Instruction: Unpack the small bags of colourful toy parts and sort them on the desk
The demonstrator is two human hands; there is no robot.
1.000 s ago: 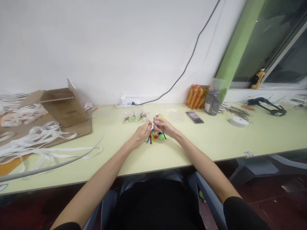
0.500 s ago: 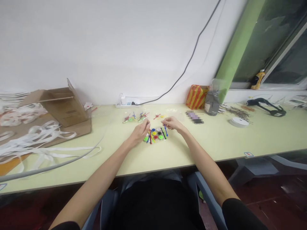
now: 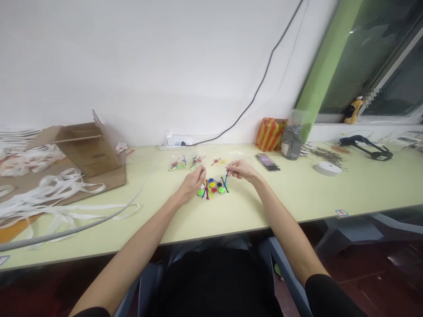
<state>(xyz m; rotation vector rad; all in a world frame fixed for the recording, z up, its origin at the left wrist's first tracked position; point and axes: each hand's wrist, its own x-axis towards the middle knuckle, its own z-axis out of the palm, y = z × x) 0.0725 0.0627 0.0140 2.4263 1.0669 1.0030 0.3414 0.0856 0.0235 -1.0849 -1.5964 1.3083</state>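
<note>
A small cluster of round coloured pieces and thin coloured sticks lies on the pale yellow-green table in front of me. My right hand is pinched on a blue stick that points down toward the cluster's right side. At the cluster's left edge rests my left hand, its fingers curled together beside a green round piece; what it holds, if anything, I cannot make out. More small bundles of coloured pieces lie farther back.
An open cardboard box and white straps fill the left. A power strip sits by the wall. A phone, striped bag, grey jar and white tape roll stand to the right.
My hands, close together over the cluster a second ago, have parted. The right hand moved right and back, holding the blue stick; the left hand shifted slightly left.
</note>
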